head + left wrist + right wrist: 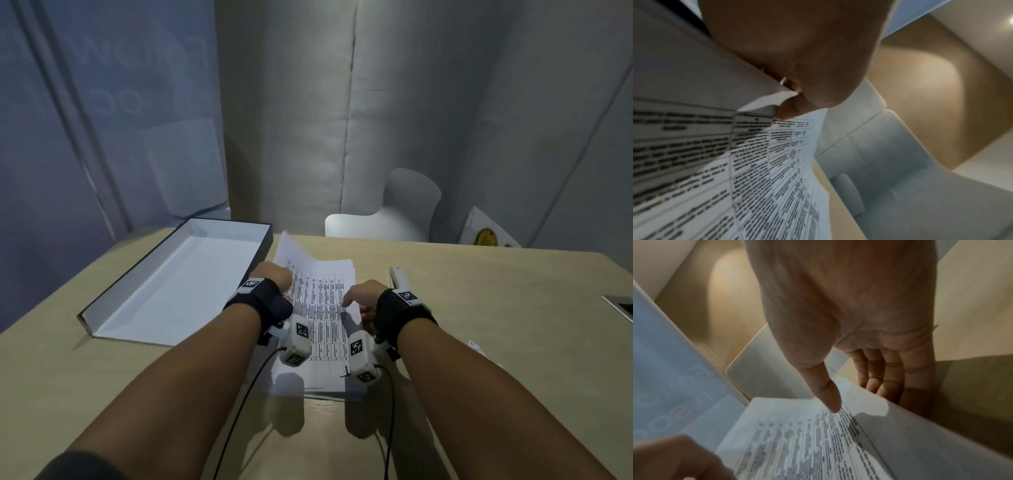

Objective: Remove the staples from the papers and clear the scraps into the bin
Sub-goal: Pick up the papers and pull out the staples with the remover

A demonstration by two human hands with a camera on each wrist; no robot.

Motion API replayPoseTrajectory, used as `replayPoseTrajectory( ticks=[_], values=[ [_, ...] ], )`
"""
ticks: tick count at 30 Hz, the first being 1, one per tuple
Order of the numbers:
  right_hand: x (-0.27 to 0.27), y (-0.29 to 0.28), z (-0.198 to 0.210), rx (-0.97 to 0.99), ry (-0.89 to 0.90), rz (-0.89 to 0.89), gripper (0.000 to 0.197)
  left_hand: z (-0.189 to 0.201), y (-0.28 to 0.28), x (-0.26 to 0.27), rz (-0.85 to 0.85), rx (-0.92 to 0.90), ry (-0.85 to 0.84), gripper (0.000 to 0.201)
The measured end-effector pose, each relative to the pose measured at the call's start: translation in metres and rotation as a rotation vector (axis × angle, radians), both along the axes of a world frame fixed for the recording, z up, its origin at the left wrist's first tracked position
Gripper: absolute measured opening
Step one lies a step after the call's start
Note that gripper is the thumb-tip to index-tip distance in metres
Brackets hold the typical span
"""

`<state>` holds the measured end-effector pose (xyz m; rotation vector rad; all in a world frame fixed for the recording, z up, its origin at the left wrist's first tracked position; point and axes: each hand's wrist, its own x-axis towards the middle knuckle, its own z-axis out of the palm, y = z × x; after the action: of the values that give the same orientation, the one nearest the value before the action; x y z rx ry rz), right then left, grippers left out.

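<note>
A stack of printed papers (322, 308) lies on the tan table in front of me. My left hand (275, 275) is over its far left corner; in the left wrist view the left hand (791, 97) pinches the corner of the top sheet (694, 73) and holds it lifted off the printed papers (756, 162) below. My right hand (356, 301) hovers at the stack's right edge. In the right wrist view the right hand (861, 386) has straight fingers (890, 378), and its thumb touches the printed papers (807, 443). No staple shows.
An open dark box (178, 291) with a white inside lies left of the papers. A small silver-white tool (397, 277) sits right of the stack, and a paper scrap (476, 345) farther right. A white chair (394, 212) stands behind the table.
</note>
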<state>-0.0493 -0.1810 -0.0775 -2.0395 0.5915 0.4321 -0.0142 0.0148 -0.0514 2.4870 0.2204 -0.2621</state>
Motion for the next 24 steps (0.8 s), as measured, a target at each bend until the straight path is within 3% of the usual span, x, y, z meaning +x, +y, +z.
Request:
replayPoseTrajectory(
  ticks=[2, 5, 8, 10, 13, 16, 20, 22, 24],
  values=[
    [-0.004, -0.004, -0.003, 0.126, -0.012, -0.055, 0.02, 0.007, -0.001, -0.003, 0.046, -0.116, -0.083, 0.03],
    [-0.016, -0.012, -0.005, 0.317, -0.058, -0.111, 0.02, 0.021, 0.005, -0.014, 0.008, -0.363, -0.255, 0.02],
    [-0.027, -0.023, 0.006, 0.499, -0.286, -0.126, 0.043, 0.037, 0.017, -0.025, -0.039, -0.769, -0.299, 0.027],
    [-0.032, -0.024, 0.026, 0.632, -0.478, -0.112, 0.03, 0.051, 0.021, -0.033, -0.097, -0.972, -0.305, 0.037],
    [-0.044, -0.013, 0.061, 0.601, -0.755, -0.15, 0.011, 0.068, 0.018, -0.044, -0.13, -0.967, -0.478, 0.031],
    [-0.062, 0.004, 0.089, 0.43, -0.972, -0.201, 0.014, 0.071, 0.014, -0.053, -0.167, -1.048, -0.608, 0.038],
    [-0.073, 0.009, 0.088, 0.413, -1.058, -0.182, 0.015, 0.063, 0.013, -0.057, -0.155, -1.022, -0.63, 0.05],
    [-0.073, 0.006, 0.076, 0.441, -1.045, -0.179, 0.017, 0.053, 0.015, -0.057, -0.122, -0.993, -0.61, 0.041],
    [-0.071, 0.005, 0.067, 0.478, -1.041, -0.18, 0.035, 0.045, 0.014, -0.058, -0.107, -0.983, -0.594, 0.033]
  ],
)
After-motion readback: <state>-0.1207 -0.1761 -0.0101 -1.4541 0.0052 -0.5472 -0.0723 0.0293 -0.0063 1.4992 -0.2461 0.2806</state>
